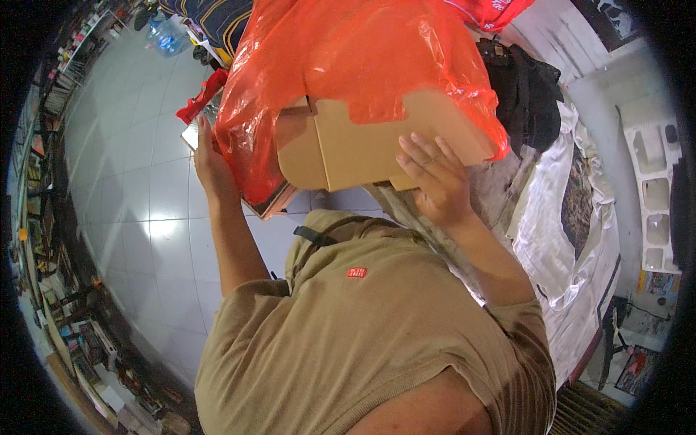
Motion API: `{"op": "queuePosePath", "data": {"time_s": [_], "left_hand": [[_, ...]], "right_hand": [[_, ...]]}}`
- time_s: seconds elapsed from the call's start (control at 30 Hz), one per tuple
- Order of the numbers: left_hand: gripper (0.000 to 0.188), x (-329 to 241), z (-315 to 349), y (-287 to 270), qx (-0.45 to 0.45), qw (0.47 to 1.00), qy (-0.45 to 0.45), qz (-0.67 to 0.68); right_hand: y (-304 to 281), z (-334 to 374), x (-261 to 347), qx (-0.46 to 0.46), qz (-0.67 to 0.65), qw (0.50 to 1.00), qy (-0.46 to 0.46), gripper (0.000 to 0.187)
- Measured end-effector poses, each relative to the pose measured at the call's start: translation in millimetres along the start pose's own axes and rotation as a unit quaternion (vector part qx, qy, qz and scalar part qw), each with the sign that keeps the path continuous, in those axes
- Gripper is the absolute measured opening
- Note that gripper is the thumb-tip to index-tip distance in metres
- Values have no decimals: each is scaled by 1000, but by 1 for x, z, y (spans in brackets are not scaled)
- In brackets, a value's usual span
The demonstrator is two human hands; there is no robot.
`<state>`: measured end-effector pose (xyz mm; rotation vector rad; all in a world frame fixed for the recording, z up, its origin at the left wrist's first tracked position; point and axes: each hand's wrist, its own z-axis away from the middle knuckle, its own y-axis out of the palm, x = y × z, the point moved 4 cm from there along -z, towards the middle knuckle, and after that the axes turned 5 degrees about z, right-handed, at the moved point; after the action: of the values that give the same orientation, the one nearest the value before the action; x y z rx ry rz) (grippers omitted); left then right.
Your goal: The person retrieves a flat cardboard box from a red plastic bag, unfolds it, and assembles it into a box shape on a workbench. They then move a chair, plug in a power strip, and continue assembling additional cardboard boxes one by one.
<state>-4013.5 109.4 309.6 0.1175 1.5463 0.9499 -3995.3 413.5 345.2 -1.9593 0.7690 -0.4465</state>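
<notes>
A brown cardboard box (355,148) lies in front of me with its flap toward me, partly inside a large, thin red plastic bag (355,54). My right hand (441,185) rests on the flap's right part, fingers stretched out and slightly apart against the cardboard. On the left side of the bag, my left hand (210,159) is closed around something beside a small, pale, shiny flat piece (191,135). Most of its fingers are hidden, so what it holds cannot be made out. A crumpled red strip (201,98) stands out above that hand.
To the right lie a black bag or garment (525,94) and a white cloth (540,232). A clear blue water jug (167,38) stands on the tiled floor (138,188) at the far left. Cluttered shelves (94,348) line the left edge. A white frame with openings (655,192) is at far right.
</notes>
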Motion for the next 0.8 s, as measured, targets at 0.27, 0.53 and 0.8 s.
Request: {"op": "queuePosePath", "data": {"time_s": [0.27,0.53,0.8], "left_hand": [[59,-3,4,2,25,999,-10,-23],[62,-4,1,0,28,998,23,-53],[36,-1,-9,-11,31,981,57,-180]], "right_hand": [[-20,0,2,43,-23,999,14,31],[-27,4,22,-89,-28,995,39,23],[-35,12,44,-110,-27,993,35,24]]}}
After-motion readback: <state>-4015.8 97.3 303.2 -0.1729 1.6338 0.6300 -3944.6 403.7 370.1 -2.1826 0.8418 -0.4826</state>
